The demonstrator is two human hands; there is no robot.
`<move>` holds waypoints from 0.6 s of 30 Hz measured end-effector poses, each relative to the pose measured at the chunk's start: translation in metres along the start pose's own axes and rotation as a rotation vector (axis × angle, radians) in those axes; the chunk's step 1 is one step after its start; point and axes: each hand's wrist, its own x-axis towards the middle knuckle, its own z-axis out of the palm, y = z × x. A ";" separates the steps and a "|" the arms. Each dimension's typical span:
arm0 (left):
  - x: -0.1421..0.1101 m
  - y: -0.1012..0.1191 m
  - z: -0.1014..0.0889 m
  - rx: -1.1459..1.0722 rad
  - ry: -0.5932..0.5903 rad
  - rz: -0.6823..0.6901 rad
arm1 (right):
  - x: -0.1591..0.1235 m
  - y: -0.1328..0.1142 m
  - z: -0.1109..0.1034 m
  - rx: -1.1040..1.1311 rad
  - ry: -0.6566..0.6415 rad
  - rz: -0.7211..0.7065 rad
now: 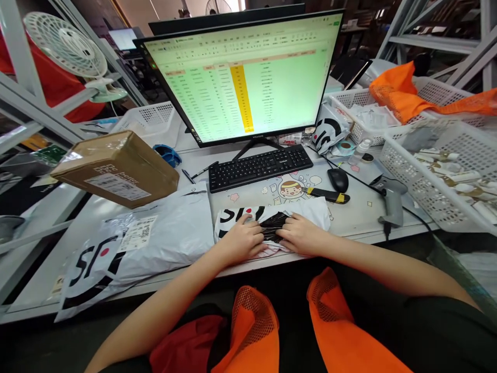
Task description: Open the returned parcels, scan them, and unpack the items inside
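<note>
Packing table [361, 215] among metal shelving
Left hand [243, 239] and right hand [301, 235] rest on a white mailer [310, 210], fingers together pinching its black plastic [275, 226].

I sit at a packing station in a warehouse or shipping room: grey metal racking [34, 111] flanks my counter [361, 212], courier mailer bags [155, 238] and a labelled cardboard parcel [116, 168] lie on it, beside a barcode scanner [392, 199], stock baskets [442, 176] and a spreadsheet monitor [244, 77].
</note>
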 end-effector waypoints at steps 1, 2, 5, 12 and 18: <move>-0.003 -0.004 0.001 0.014 0.009 -0.008 | -0.003 0.000 0.002 -0.010 -0.022 0.023; -0.006 -0.007 0.002 0.029 0.025 -0.017 | -0.006 0.001 0.003 -0.019 -0.049 0.044; -0.010 -0.012 0.006 0.048 0.065 -0.069 | -0.009 0.000 0.001 -0.040 -0.123 0.125; 0.013 0.003 0.013 0.048 -0.040 -0.348 | 0.019 0.000 -0.012 -0.036 -0.174 0.293; 0.016 0.006 0.015 -0.017 -0.031 -0.420 | 0.031 0.018 -0.005 -0.003 -0.083 0.209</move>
